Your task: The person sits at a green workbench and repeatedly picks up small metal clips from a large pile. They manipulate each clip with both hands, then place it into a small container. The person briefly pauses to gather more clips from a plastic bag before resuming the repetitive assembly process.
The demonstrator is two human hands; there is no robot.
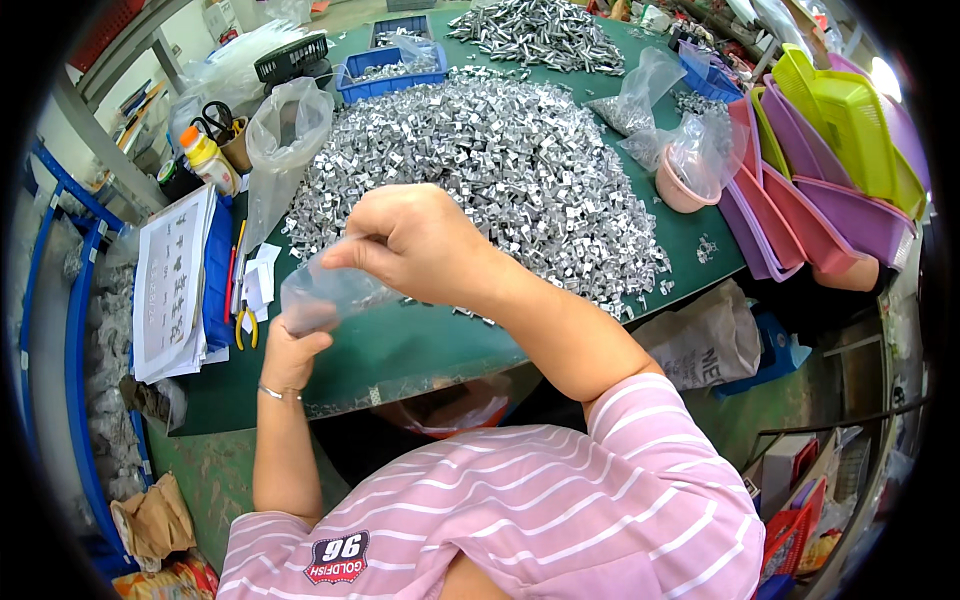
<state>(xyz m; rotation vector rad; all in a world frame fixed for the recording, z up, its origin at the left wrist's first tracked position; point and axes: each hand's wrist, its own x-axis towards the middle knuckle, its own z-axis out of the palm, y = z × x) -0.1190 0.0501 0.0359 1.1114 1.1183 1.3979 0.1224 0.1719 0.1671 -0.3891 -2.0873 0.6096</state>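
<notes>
The step in hand seems to be readying a small, clear plastic bag (pixel 340 290), which is held up over the green, smooth-topped counter (pixel 430 352), just in front of the near left edge of a broad heap of small, silvery, bent-metal pieces (pixel 490 170). The bare right hand (pixel 408 240) has its grip closed to a pinch, thumb against curled forefinger, on the bag's upper edge; the bare left hand (pixel 292 355), lower and nearer the body, has its grip drawn in around the bag's lower side, though its fingers are partly hidden by the film and how tightly they press I cannot tell. The bag is spread between the two hands, and no metal piece can be made out inside it, so filling looks to be not yet begun. Whether its mouth is parted is hard to see. As I judge it, the next move calls for the left grip to steady the film while the right parts the layers, keeping the mouth wide enough to take pieces from the heap; thin film like this could cling together or slip from a light pinch
</notes>
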